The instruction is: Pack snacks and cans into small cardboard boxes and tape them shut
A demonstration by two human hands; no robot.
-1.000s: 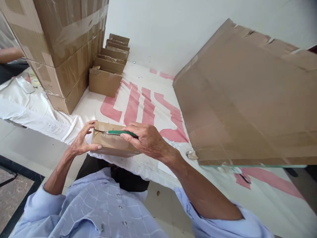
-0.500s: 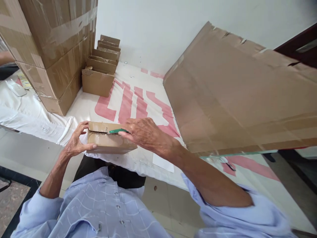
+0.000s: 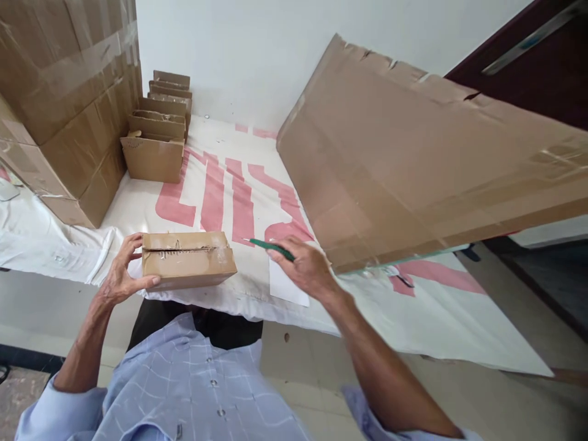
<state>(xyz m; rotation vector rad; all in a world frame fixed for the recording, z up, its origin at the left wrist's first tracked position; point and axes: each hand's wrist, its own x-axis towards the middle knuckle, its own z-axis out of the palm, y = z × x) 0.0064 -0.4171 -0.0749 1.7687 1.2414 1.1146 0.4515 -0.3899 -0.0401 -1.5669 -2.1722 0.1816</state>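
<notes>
A small brown cardboard box [image 3: 193, 262] rests near the front edge of the cloth-covered table, a slit running along its top seam. My left hand [image 3: 123, 272] grips the box's left end, thumb on the near side and fingers around the back corner. To the right of the box and apart from it, my right hand [image 3: 305, 266] is closed around a green utility knife [image 3: 272, 246]. The knife's tip points left, over the red lettering on the cloth.
Large taped cartons [image 3: 82, 135] are stacked at the left. Behind them stands a row of open small boxes [image 3: 154, 158]. A big cardboard sheet or carton [image 3: 413, 165] leans at the right. White paper [image 3: 287, 288] lies beside my right hand on the white cloth [image 3: 248, 300].
My right hand has drawn the knife away from the box's top seam to the right. My left hand keeps its hold on the box. The view has shifted somewhat to the right.
</notes>
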